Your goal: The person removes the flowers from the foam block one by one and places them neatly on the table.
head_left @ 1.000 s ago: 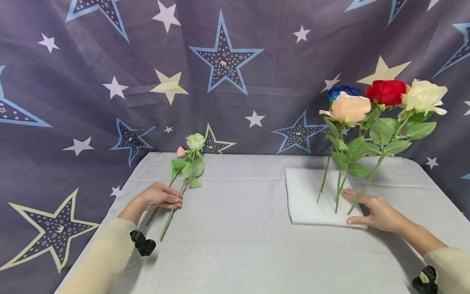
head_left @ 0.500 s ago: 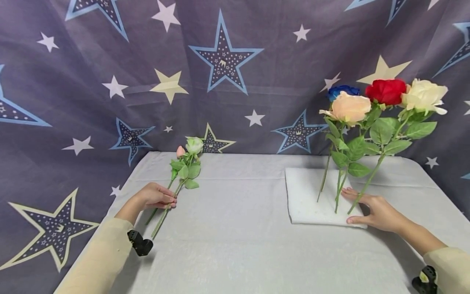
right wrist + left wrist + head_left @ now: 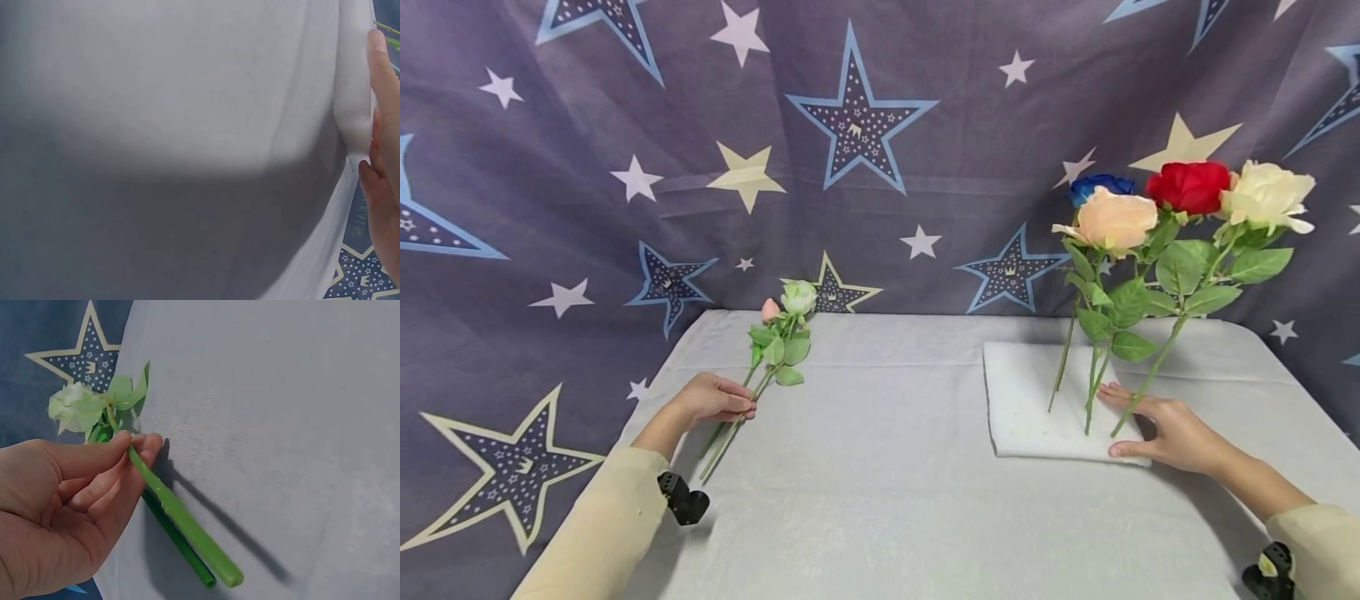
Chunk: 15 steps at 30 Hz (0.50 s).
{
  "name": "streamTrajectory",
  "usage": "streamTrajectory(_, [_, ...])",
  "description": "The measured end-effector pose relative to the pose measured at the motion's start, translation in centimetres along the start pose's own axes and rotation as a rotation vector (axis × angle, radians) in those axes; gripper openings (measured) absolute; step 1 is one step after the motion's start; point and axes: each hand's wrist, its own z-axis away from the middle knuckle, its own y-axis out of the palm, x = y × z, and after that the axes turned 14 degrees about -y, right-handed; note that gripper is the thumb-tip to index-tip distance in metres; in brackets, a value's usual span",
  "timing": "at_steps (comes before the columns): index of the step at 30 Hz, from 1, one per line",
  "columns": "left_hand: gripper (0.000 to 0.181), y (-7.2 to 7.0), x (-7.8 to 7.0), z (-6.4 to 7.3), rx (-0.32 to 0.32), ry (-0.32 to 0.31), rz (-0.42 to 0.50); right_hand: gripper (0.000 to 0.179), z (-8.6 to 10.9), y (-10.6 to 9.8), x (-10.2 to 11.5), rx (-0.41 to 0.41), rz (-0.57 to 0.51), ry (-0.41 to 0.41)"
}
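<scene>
My left hand pinches the green stem of a pale green-white rose between thumb and fingers, near the table's left side. Beside it is a pink rosebud, its darker stem running under the hand. In the left wrist view the rose stem slants toward the camera, above the darker stem. My right hand rests with spread fingers on the right edge of a white foam slab. Blue, peach, red and cream roses stand upright in the slab.
A pale grey cloth covers the table. Behind it hangs a dark curtain with a star print. The tall roses lean a little to the right, over my right hand's side. Black wrist cameras sit on both sleeves.
My left hand has drawn the pale rose slightly left and toward me, its stem now closer to the rosebud's stem. My right hand and the standing roses have stayed put.
</scene>
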Motion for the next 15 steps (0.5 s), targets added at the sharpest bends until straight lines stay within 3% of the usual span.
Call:
streamTrajectory(9, [0.04, -0.05, 0.72, 0.21, -0.107, 0.027, -0.017, 0.082, 0.04, 0.02, -0.01, -0.009, 0.005, -0.013])
streamTrajectory(15, [0.044, 0.11, 1.07, -0.25, -0.147, 0.028, 0.065, 0.081, 0.04, 0.05, -0.05, -0.01, 0.018, -0.013])
